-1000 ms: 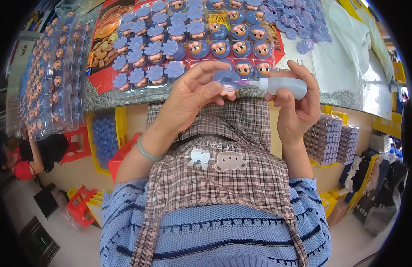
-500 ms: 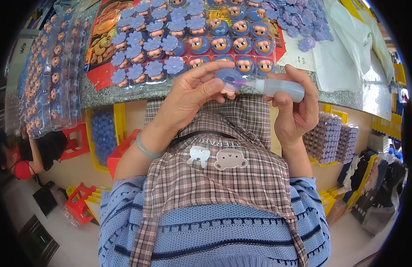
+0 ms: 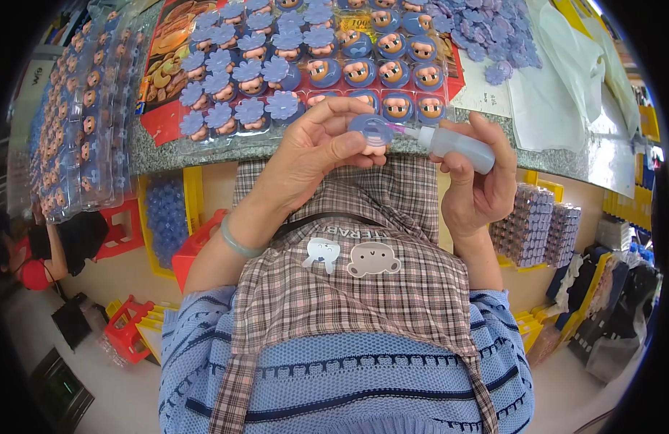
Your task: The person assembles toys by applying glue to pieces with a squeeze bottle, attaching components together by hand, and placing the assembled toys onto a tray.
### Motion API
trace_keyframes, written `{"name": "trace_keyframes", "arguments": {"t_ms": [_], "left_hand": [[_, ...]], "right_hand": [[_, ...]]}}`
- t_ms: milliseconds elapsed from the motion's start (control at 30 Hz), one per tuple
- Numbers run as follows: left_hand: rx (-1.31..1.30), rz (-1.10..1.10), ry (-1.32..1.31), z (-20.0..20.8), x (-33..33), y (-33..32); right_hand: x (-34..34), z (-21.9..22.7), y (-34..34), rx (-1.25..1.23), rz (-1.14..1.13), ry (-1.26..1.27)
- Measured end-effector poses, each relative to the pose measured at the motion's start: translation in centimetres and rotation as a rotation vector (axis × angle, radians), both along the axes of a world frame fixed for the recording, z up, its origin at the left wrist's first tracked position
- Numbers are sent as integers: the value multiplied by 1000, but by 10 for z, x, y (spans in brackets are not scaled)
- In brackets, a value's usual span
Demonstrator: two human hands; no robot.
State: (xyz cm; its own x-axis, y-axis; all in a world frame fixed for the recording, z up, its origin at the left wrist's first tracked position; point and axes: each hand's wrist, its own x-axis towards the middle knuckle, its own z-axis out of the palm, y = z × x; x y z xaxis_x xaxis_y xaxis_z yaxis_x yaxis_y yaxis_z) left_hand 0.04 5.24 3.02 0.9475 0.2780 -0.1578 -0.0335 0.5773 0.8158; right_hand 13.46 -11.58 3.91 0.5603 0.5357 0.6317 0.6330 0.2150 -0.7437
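Between the thumb and fingers of my left hand [image 3: 321,137] is a small doll head [image 3: 371,129], its rounded blue-purple top facing up and a bit of pinkish face showing below. My right hand [image 3: 480,170] is wrapped round a translucent squeeze bottle [image 3: 462,147] with a thin pink-purple nozzle. That nozzle points left, its tip at the upper right edge of the head; whether it touches cannot be made out. Just beyond my hands, a clear tray holds rows of doll heads [image 3: 356,72]. Those on its left side carry purple flower-shaped pieces [image 3: 248,111] on top.
Loose purple flower pieces [image 3: 486,29] are heaped at the far right, beside white plastic sheeting [image 3: 559,94]. Stacked filled trays [image 3: 85,123] stand at the left. Below the speckled table edge [image 3: 161,158] are a yellow crate [image 3: 193,217] with blue pieces and more stacked trays [image 3: 526,224].
The nozzle has moved from the middle of the head's top to its upper right edge. The bottle now slants more, its base lower. The head in my left hand has tipped slightly.
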Motion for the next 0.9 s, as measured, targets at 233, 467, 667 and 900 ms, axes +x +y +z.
{"name": "trace_keyframes", "arguments": {"t_ms": [233, 467, 667, 900], "left_hand": [[51, 87, -22, 0, 1, -3], [186, 239, -86, -2, 4, -6], [239, 298, -101, -4, 5, -7], [260, 312, -111, -6, 6, -6]], "right_hand": [[0, 2, 0, -13, -43, -174], [3, 6, 4, -29, -86, -380], [2, 5, 4, -24, -93, -412], [2, 7, 6, -48, -87, -413]]}}
